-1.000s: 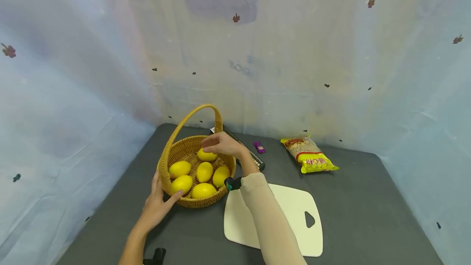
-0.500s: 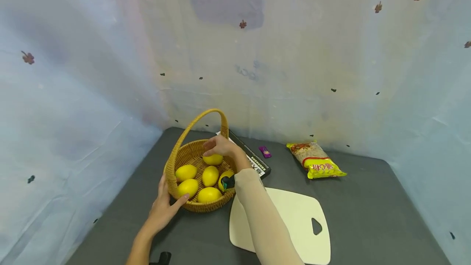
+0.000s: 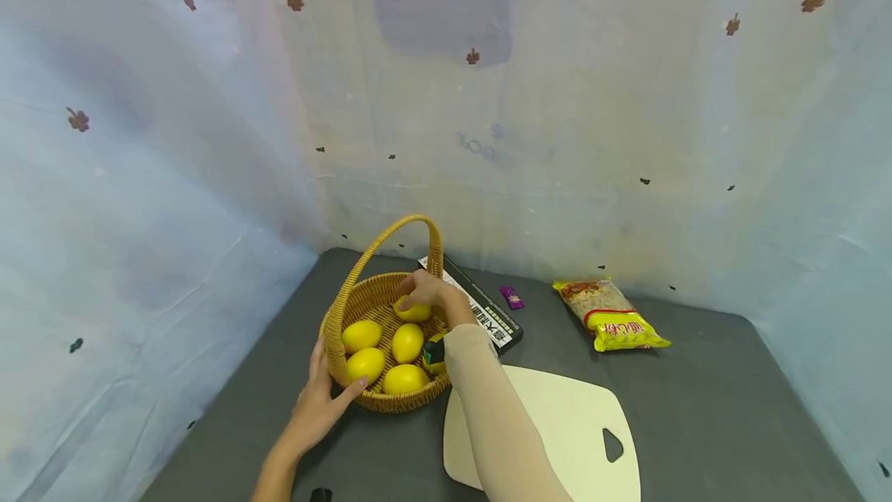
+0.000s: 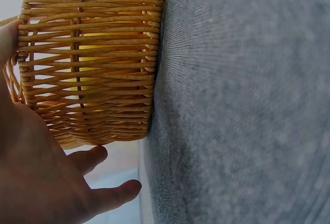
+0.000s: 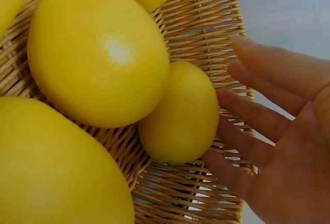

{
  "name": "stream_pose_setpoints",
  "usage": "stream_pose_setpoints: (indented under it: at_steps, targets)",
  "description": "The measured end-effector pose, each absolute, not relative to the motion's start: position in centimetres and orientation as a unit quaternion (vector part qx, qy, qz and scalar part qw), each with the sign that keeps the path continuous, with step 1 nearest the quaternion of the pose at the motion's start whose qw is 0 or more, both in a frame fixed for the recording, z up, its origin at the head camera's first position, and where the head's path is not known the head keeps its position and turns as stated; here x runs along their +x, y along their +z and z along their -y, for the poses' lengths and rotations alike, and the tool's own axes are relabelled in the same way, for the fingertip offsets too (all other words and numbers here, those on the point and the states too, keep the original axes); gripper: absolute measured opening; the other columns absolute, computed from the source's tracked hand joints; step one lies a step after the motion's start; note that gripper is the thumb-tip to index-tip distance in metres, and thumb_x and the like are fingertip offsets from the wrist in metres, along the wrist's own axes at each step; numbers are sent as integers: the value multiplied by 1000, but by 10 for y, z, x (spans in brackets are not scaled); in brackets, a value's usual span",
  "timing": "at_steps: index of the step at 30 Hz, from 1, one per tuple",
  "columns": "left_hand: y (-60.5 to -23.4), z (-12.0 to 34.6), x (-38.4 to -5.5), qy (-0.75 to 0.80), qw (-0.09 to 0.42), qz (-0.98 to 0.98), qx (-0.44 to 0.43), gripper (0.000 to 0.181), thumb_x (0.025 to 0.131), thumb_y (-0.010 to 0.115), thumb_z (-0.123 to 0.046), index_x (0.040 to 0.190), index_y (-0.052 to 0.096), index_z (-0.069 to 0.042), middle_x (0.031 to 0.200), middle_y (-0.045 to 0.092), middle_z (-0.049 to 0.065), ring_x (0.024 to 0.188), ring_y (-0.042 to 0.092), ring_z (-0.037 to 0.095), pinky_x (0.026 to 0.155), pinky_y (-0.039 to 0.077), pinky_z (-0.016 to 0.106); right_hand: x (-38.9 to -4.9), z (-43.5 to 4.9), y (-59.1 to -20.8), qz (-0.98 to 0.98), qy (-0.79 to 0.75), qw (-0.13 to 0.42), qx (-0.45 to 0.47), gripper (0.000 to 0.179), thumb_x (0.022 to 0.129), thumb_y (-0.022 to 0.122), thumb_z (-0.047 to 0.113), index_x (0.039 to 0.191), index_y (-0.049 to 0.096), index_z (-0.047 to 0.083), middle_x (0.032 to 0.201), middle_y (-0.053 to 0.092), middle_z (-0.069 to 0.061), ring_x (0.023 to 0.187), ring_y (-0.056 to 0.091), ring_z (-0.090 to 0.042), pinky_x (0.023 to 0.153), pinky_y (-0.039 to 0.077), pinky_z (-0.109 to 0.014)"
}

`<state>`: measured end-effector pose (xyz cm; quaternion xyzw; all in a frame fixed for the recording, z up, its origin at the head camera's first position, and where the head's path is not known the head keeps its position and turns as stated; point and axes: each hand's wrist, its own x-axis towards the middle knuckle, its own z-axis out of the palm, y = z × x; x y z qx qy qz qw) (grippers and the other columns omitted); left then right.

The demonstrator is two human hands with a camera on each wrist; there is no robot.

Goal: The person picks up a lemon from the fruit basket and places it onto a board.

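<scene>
Several yellow lemons [image 3: 407, 342] lie in a round wicker basket [image 3: 393, 403] with a tall arched handle. My left hand [image 3: 317, 405] holds the basket's near left side, thumb over the rim and fingers along the outside. Two of its fingers stick out beyond the weave in the left wrist view. Reaching into the basket, my right hand [image 3: 433, 293] is at the farthest lemon [image 5: 181, 114]. Its spread fingers [image 5: 258, 113] are beside that lemon in the right wrist view, some tips at or very near the peel.
A cream cutting board [image 3: 557, 424] lies right of the basket, partly under the right sleeve. Behind are a black box [image 3: 503, 324] with white lettering and a small purple packet [image 3: 512, 297]. Farther right lies a yellow bag of food [image 3: 613, 316]. Curtains surround the grey table [image 3: 711, 409].
The right hand has lowered from above the far lemon to beside it. My left hand stays on the basket. The whole head view has shifted, so everything appears lower and more to the right.
</scene>
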<state>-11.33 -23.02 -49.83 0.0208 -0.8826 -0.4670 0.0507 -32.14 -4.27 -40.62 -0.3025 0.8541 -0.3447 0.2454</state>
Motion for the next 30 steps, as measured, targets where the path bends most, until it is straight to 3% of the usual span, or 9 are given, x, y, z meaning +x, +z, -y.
stream_pose_setpoints:
  at_steps: [10,19,27,30]
  targets:
    - [-501,226,-112,-472,48,880,24,91,99,60,-46,161,-4,-27,164,-18,5,144,16,53,96,22,80,-317,38,-420,-869,-319,249,-285,36,93,68,1,129,67,3,133,63,-11,130,51,-30,104,45,-40]
    - [-501,223,-111,-470,41,881,27,90,99,59,-47,162,-1,-26,164,-18,4,143,18,54,95,23,81,-313,33,-431,-861,-324,256,-296,39,94,67,2,133,65,5,133,63,-10,127,53,-27,102,47,-40]
    - [-501,226,-114,-461,43,886,24,82,99,59,-49,161,17,-15,164,-19,1,142,19,55,94,26,80,-318,31,-430,-854,-345,229,-314,40,93,69,1,133,64,3,134,62,-11,130,51,-28,102,46,-39]
    - [-500,230,-114,-459,45,887,23,82,99,58,-48,161,15,-14,164,-19,0,141,19,56,93,28,80,-320,29,-420,-841,-359,216,-342,41,94,68,2,135,62,3,137,60,-13,131,50,-29,102,46,-38]
